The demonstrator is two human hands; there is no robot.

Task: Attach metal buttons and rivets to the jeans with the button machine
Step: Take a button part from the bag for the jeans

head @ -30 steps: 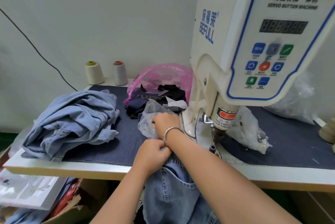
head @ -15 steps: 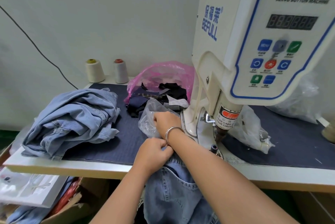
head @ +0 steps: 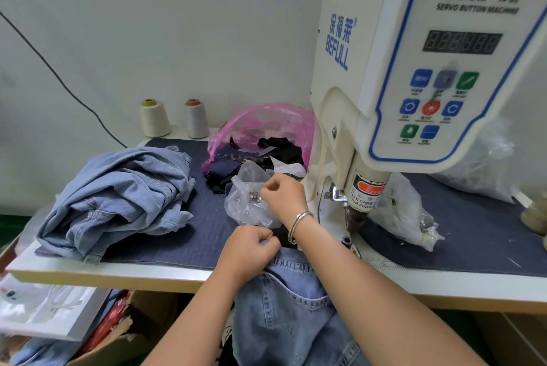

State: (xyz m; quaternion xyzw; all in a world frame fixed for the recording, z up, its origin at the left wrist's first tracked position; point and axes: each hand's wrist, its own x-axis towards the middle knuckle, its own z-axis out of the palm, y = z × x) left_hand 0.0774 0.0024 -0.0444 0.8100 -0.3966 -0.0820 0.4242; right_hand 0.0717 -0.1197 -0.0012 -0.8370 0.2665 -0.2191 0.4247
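Right hand (head: pixel 282 195) at clear bag (head: pixel 248 206) (small metal buttons (head: pixel 254 196) inside)

A plain pale wall (head: pixel 183 34) stands well beyond the fingers, a dark cable (head: pixel 59 75) slanting down it. The white tabletop (head: pixel 118 272) carries a dark blue cloth cover (head: pixel 473 235). Light is even and soft.

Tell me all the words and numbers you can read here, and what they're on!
"BEFULL": blue, side of the machine, under Chinese characters.
"SERVO BUTTON MACHINE": its front panel, under Chinese characters.
"TAKE CARE O... YOUR FINGER": warning sticker, partly hidden.
"MENU": blue button.
"15": ruler on the table.
Display digits unlit; other button captions too small.
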